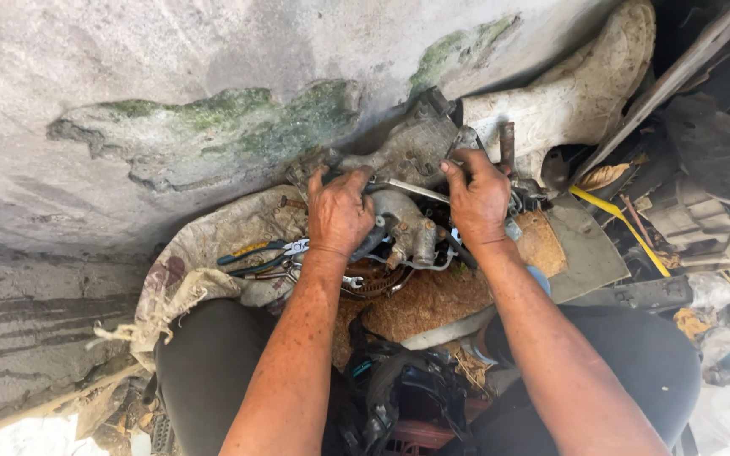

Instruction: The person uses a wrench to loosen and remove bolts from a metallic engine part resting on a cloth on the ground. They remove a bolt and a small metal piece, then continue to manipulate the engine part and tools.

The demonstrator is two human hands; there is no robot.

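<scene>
A grimy grey metal engine part (405,150) lies on the ground ahead of my knees, against a concrete wall. My left hand (340,211) grips its left side, fingers curled over the casting. My right hand (476,196) holds its right side, thumb and fingers pressed on a flat metal bar (411,189) that runs between both hands. Below them a rounded cast pipe piece (407,226) sticks out toward me.
Pliers with blue and yellow handles (259,253) and a small wrench (352,282) lie on a dirty cloth sack (213,245). A worn boot (585,84) leans at the upper right. Scrap parts, a yellow strap (623,221) and a brown board (428,304) crowd the right side.
</scene>
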